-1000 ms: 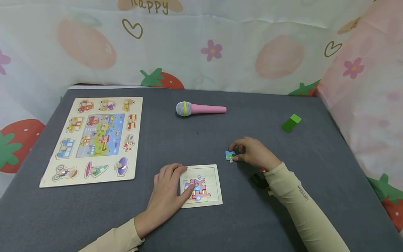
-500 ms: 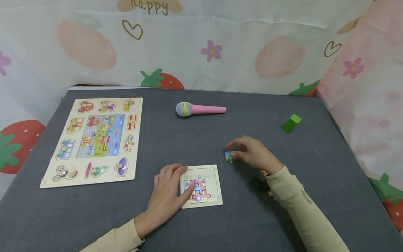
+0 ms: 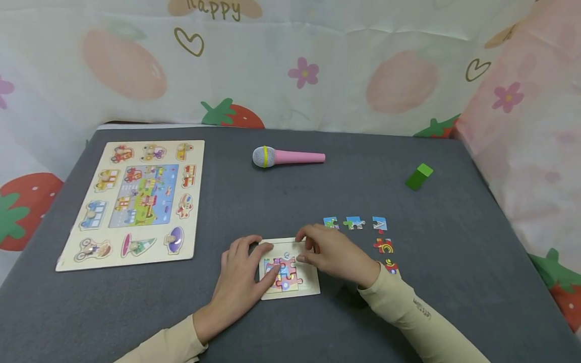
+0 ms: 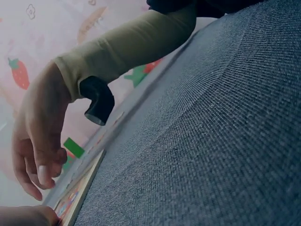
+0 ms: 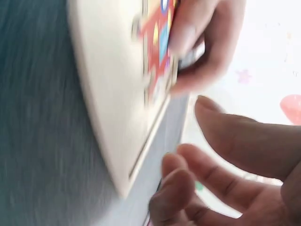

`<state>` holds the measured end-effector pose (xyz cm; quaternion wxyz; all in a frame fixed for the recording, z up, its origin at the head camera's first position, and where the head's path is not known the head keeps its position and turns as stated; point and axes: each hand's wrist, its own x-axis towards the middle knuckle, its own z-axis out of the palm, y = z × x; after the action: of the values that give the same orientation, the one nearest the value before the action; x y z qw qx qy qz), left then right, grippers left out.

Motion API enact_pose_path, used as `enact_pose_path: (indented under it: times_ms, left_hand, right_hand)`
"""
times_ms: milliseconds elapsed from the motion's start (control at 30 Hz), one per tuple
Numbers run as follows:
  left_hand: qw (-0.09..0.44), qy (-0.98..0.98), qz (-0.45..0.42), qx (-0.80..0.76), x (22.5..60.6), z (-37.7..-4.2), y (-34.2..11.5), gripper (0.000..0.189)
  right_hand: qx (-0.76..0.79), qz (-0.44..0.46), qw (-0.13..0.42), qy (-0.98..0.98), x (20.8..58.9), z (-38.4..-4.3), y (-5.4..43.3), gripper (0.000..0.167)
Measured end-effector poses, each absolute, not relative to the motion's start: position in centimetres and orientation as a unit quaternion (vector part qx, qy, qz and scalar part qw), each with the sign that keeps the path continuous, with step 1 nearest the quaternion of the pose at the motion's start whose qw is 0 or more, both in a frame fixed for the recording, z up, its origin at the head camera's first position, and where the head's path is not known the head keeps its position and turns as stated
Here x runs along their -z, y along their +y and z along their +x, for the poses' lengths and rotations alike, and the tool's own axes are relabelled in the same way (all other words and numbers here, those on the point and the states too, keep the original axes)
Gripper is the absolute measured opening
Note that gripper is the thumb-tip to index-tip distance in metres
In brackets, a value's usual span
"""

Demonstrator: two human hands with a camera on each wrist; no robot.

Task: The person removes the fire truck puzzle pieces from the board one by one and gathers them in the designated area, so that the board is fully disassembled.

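My left hand (image 3: 245, 277) rests on the left edge of a small wooden puzzle tray (image 3: 310, 282), fingers extended, its thumb over several joined pink and blue puzzle pieces (image 3: 288, 277). My right hand (image 3: 338, 252) hovers over the tray's upper right side. In the right wrist view, a gap shows between the right thumb (image 5: 240, 141) and the fingers, with nothing visible in it. Loose puzzle pieces lie right of the tray: a blue-green one (image 3: 330, 222), a second (image 3: 354, 223), a blue one (image 3: 379, 223), and red-yellow ones (image 3: 385, 245) below, partly near the sleeve.
A large wooden knob puzzle board (image 3: 150, 201) lies on the left of the grey-covered table (image 3: 254, 212). A pink toy microphone (image 3: 290, 157) lies at the back, and a green block (image 3: 419, 177) at the back right. A printed curtain (image 3: 340, 40) stands behind.
My right hand has left the blue-green piece, which lies on the table, and has moved left and nearer, over the tray. More loose pieces are uncovered. The left hand stays put.
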<state>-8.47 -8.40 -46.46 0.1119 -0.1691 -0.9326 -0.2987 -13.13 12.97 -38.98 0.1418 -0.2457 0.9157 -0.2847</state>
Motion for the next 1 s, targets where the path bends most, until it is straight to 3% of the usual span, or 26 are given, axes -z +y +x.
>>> enact_pose_path:
  times_ms: [467, 767, 1000]
  left_hand:
    - [0.119, -0.930, -0.169, 0.304, 46.5, -8.5, -8.4, 0.040]
    - [0.089, -0.937, -0.223, 0.253, 46.4, -8.5, -8.4, 0.065]
    - [0.077, -0.950, -0.229, 0.199, 46.6, -8.3, -8.4, 0.064]
  right_hand:
    - [0.251, -0.225, 0.156, 0.928, 40.2, -11.7, 11.0, 0.023]
    - [0.263, -0.228, 0.134, 0.928, 40.2, -11.4, 11.0, 0.020]
    - [0.263, -0.238, 0.101, 0.929, 40.4, -11.3, 10.8, 0.013]
